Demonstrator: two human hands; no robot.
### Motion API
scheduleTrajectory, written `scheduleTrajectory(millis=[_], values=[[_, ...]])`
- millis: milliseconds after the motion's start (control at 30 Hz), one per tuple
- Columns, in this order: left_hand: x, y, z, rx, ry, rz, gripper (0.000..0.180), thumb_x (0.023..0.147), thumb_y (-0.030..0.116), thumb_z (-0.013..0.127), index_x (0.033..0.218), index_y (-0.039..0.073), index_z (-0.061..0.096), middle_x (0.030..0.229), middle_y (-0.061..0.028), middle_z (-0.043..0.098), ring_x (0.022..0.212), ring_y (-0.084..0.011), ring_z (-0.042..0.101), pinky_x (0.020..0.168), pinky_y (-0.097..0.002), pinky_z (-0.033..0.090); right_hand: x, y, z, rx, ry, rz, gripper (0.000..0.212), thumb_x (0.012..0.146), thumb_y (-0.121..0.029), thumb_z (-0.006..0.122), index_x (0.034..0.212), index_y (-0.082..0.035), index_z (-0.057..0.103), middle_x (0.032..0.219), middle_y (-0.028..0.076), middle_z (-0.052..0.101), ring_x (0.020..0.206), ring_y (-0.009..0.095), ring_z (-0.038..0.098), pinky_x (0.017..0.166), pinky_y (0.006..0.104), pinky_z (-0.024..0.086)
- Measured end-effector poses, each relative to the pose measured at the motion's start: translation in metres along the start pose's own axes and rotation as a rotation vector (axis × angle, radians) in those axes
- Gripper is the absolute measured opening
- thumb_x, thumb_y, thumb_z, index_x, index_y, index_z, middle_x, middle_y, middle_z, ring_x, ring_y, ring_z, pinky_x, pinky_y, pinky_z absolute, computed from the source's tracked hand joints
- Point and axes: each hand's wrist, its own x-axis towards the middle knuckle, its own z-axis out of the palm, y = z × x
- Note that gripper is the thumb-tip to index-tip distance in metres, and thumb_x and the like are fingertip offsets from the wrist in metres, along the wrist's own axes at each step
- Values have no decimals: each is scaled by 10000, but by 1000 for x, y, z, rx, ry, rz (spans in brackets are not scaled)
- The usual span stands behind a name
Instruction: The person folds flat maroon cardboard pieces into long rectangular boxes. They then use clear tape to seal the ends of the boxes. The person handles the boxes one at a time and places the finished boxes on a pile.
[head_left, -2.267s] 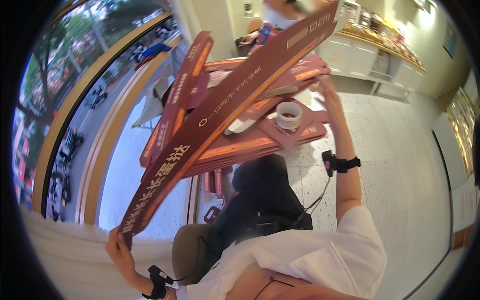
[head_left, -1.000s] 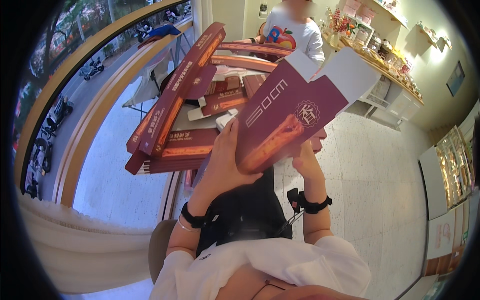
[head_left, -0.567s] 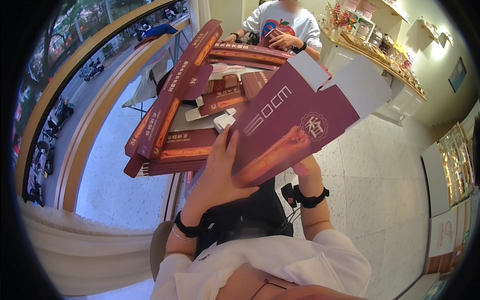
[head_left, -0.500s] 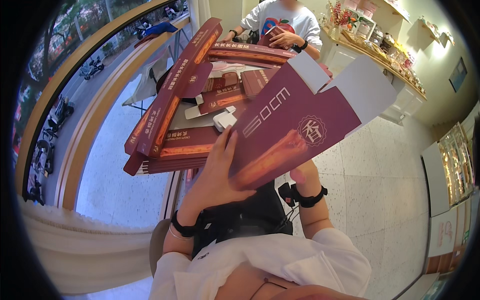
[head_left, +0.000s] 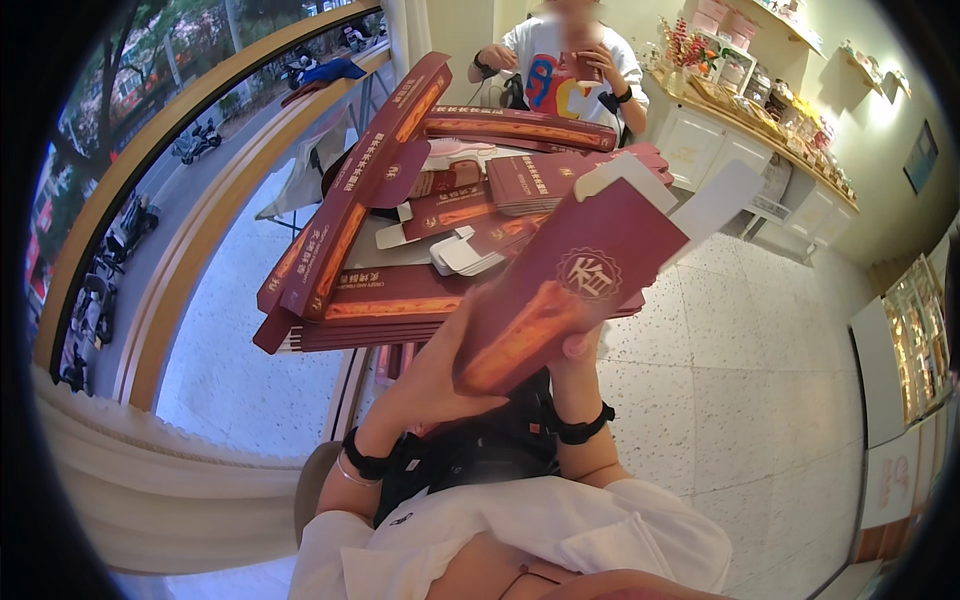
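A maroon folding carton (head_left: 540, 320) printed with an orange picture and a round emblem is held between both hands above my lap. Its white-lined flaps (head_left: 715, 205) stand open at the far right end. My left hand (head_left: 430, 375) wraps round the carton's near left end, the thumb along its lower edge. Against its lower right side is my right hand (head_left: 572, 365), with the fingers mostly hidden behind the carton. Just beyond, a small maroon box with white end flaps (head_left: 460, 252) lies among the cartons on the table.
Long maroon cartons (head_left: 365, 195) and a flat stack of them (head_left: 385, 290) cover the table, with a pile of maroon sleeves (head_left: 525, 180) near its middle. Across it a person (head_left: 570, 75) holds a small maroon box. A window (head_left: 190, 140) runs along the left; a counter (head_left: 740, 120) stands back right.
The carton has turned and squeezed from a wide, flat face to a narrower box form. My right hand has come inward against its side. The person opposite has raised their box.
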Motion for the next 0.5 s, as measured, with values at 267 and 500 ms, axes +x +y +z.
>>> scheduleTrajectory(millis=[267, 500], values=[[-19, -17, -26, -192, 188, -196, 1166, 609, 136, 868, 1493, 22, 116, 1443, -189, 369, 1337, -274, 371, 1087, -374, 323, 19, -4, 59, -209, 40, -125, 1230, 640, -385, 871, 1473, -20, 42, 1373, 130, 337, 1238, 228, 403, 998, 358, 388], [-18, -14, -61, -334, 176, -314, 993, 576, 53, 874, 1407, -8, 334, 1309, -112, 504, 1204, -188, 477, 1016, -343, 394, 43, -2, 67, -142, -122, 113, 610, 858, -433, 672, 1225, 20, 490, 1086, 86, 581, 1006, 142, 539, 848, 291, 444]])
